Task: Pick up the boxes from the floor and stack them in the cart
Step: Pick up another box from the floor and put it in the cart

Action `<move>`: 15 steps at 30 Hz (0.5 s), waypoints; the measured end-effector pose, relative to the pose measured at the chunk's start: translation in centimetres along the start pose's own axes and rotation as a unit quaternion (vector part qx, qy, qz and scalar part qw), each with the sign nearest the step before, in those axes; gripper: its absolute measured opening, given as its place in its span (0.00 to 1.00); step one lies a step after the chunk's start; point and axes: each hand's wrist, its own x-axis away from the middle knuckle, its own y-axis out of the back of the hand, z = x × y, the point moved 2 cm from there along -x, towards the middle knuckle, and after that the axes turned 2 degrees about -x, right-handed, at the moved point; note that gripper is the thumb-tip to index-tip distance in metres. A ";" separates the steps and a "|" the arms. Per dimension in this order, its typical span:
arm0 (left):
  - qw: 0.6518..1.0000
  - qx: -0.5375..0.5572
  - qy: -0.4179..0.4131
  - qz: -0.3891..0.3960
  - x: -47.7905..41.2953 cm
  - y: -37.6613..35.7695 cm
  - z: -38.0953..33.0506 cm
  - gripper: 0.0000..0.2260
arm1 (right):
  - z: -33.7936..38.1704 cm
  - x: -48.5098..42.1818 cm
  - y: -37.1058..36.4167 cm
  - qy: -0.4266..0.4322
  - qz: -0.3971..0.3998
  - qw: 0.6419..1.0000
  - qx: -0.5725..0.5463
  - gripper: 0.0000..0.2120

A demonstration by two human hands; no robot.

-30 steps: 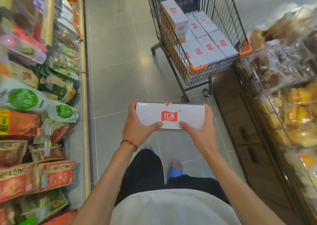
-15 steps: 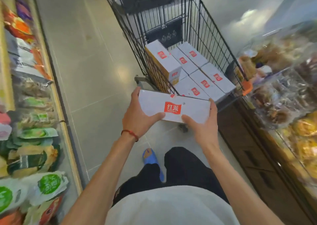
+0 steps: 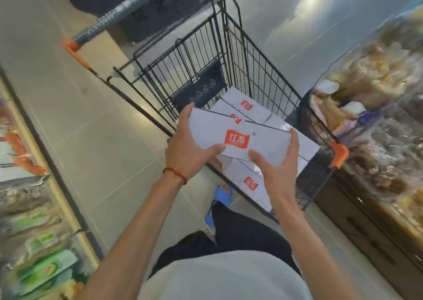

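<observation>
The white rectangular cardboard box [image 3: 270, 144] between the left hand [image 3: 187, 148] and the right hand [image 3: 278, 176] bears a red label with white characters. A thin red string bracelet [image 3: 175, 175] circles the left wrist. Beyond the hands, the black wire shopping cart [image 3: 199, 87] has orange plastic corner caps [image 3: 338, 154] and holds white stacked boxes [image 3: 254, 110] with the same red mark. Below the hands are a blue rubber slipper [image 3: 219, 198], black trousers [image 3: 242, 231] and pale grey floor tiles [image 3: 109, 139]. Left of the left hand lie green-and-white packets [image 3: 45, 270].

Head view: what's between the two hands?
The white box, red logo up: left hand holds one end, right hand the other, over the stacked boxes in the cart. Shown in the head view.
</observation>
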 end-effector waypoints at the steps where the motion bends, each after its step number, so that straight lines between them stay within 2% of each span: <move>1: 1.000 0.001 -0.002 0.007 -1.6 -0.1 -0.3 0.51 | 0.2 -1.1 -0.5 -0.002 -0.014 1.000 0.003 0.50; 7: 0.997 0.003 -0.029 0.066 -10.4 -0.8 -1.4 0.48 | 0.7 -6.8 -4.0 -0.028 -0.077 0.996 0.021 0.49; 12: 0.991 0.010 -0.020 0.134 -17.4 -2.5 0.1 0.41 | -0.5 -9.6 -7.2 -0.079 -0.128 0.988 0.019 0.49; 15: 0.981 -0.002 -0.015 0.195 -20.7 -3.8 1.8 0.43 | -1.4 -10.4 -9.3 -0.112 -0.169 0.979 0.028 0.50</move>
